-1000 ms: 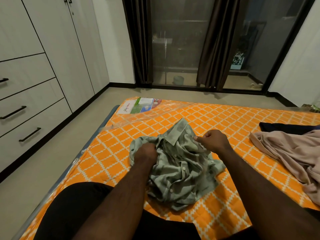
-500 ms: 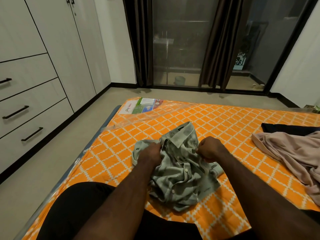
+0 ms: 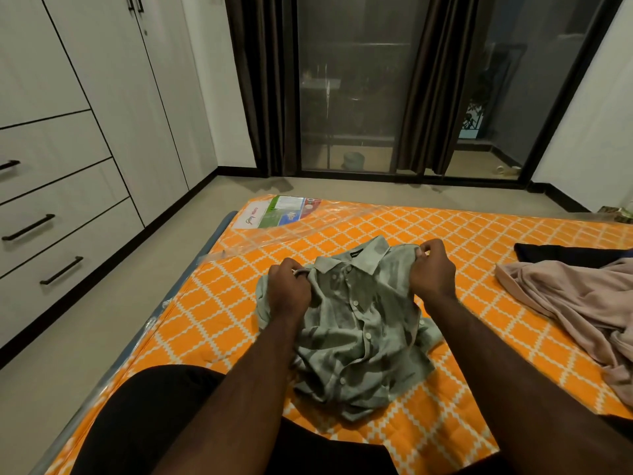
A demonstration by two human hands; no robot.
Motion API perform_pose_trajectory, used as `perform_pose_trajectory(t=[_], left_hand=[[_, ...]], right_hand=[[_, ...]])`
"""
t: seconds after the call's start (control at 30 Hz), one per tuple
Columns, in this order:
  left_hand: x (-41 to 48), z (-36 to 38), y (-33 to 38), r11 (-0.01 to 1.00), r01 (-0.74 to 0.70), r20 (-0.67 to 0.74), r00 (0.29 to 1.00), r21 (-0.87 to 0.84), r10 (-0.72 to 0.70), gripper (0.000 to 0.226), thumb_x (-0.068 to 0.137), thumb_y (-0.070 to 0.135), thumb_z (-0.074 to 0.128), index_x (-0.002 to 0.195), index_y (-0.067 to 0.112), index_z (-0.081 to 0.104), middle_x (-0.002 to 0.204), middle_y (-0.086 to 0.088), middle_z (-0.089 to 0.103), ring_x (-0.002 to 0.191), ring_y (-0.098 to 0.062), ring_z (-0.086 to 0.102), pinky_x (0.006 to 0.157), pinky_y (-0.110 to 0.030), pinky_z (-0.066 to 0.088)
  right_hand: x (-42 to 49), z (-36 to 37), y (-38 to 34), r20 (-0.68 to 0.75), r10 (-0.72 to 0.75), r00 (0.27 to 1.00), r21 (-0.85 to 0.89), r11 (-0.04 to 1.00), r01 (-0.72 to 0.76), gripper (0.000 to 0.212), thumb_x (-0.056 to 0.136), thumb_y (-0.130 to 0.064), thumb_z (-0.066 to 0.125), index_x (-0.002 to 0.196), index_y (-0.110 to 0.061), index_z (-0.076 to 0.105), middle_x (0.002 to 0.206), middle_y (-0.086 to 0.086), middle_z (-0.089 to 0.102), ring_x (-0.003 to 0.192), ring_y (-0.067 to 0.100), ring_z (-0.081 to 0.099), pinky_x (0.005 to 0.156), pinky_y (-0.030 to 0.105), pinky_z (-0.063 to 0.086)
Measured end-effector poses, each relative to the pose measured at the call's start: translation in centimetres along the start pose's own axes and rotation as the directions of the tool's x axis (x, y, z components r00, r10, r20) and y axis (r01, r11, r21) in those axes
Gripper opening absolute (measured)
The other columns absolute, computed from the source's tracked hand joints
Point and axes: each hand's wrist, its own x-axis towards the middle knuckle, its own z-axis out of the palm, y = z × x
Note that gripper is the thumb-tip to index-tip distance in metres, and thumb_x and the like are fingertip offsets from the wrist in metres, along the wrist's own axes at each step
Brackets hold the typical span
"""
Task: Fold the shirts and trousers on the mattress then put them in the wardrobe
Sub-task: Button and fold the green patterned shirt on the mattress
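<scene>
Though rumpled, shirt (image 3: 356,323) in both hands (image 3: 289,289) (image 3: 432,272)

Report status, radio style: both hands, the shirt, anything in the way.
Left hand grips green shirt at one shoulder, right hand pinches the other. Shirt crumpled on mattress, not yet folded. Beige garment lies apart, right side.

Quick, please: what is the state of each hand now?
Left hand: closed, gripping the shirt.
Right hand: closed, pinching the shirt's shoulder.
</scene>
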Motion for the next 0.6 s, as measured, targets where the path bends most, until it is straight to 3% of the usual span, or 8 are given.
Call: perform_pose_trajectory(t=[0.1, 0.2, 0.3, 0.47, 0.53, 0.6], left_hand=[[0.2, -0.4, 0.3, 0.999, -0.038, -0.033, 0.999, -0.039, 0.037, 0.013, 0.083, 0.002, 0.059, 0.079, 0.014, 0.057, 0.087, -0.009, 0.059, 0.076, -0.028, 0.051, 0.061, -0.032, 0.030], [0.0, -0.5, 0.1, 1.000, -0.027, -0.025, 0.999, -0.015, 0.027, 0.014, 0.083, 0.002, 0.057, 0.078, 0.015, 0.053, 0.079, -0.008, 0.059, 0.071, -0.031, 0.053, 0.054, -0.036, 0.034], [-0.4, -1.0, 0.3, 0.998, -0.028, 0.003, 1.000, 0.064, 0.028, 0.013, 0.086, 0.008, 0.056, 0.084, 0.019, 0.050, 0.073, -0.007, 0.056, 0.066, -0.030, 0.052, 0.051, -0.035, 0.031], [-0.9, -1.6, 0.6, 0.974, -0.024, 0.082, 0.997, 0.225, 0.006, 0.015, 0.097, 0.028, 0.050, 0.088, 0.019, 0.042, 0.071, -0.006, 0.051, 0.061, -0.030, 0.047, 0.051, -0.032, 0.025], [-0.8, -1.5, 0.4, 0.978, -0.001, 0.121, 0.992, 0.207, -0.025, 0.013, 0.095, 0.027, 0.052, 0.089, 0.017, 0.046, 0.074, -0.009, 0.056, 0.065, -0.034, 0.053, 0.052, -0.033, 0.029], [-0.6, -1.4, 0.6, 0.994, 0.030, 0.194, 0.980, 0.101, -0.049, 0.007, 0.094, 0.026, 0.058, 0.092, 0.020, 0.055, 0.078, -0.010, 0.064, 0.068, -0.033, 0.060, 0.055, -0.036, 0.040]], right_hand=[[0.0, -0.2, -0.2, 0.023, -0.034, 0.999, 0.118, 0.993, 0.031, 0.007, 0.102, -0.019, 0.060, 0.105, -0.015, 0.065, 0.094, 0.007, 0.068, 0.082, 0.026, 0.063, 0.071, 0.045, 0.054], [-0.2, -0.6, -0.3, 0.084, -0.032, 0.996, 0.125, 0.992, 0.021, 0.007, 0.090, -0.010, 0.072, 0.092, -0.016, 0.076, 0.091, -0.004, 0.071, 0.088, 0.021, 0.067, 0.078, 0.044, 0.058], [-0.1, -0.8, -0.3, 0.120, -0.101, 0.988, 0.000, 0.995, 0.102, 0.011, 0.084, -0.004, 0.074, 0.086, -0.013, 0.079, 0.089, 0.000, 0.074, 0.084, 0.020, 0.066, 0.078, 0.039, 0.056], [0.1, -0.5, 0.0, 0.189, -0.239, 0.953, -0.132, 0.955, 0.265, 0.015, 0.085, -0.001, 0.068, 0.085, -0.012, 0.078, 0.089, 0.004, 0.075, 0.077, 0.016, 0.061, 0.067, 0.024, 0.040], [-0.1, -0.3, 0.0, 0.209, -0.265, 0.941, -0.149, 0.943, 0.299, 0.018, 0.087, 0.000, 0.065, 0.085, -0.012, 0.077, 0.090, 0.004, 0.075, 0.079, 0.019, 0.063, 0.061, 0.023, 0.038], [-0.3, -0.2, 0.0, 0.234, -0.272, 0.934, -0.171, 0.934, 0.315, 0.024, 0.088, 0.005, 0.060, 0.093, -0.011, 0.078, 0.099, 0.007, 0.076, 0.090, 0.025, 0.067, 0.066, 0.023, 0.039]])
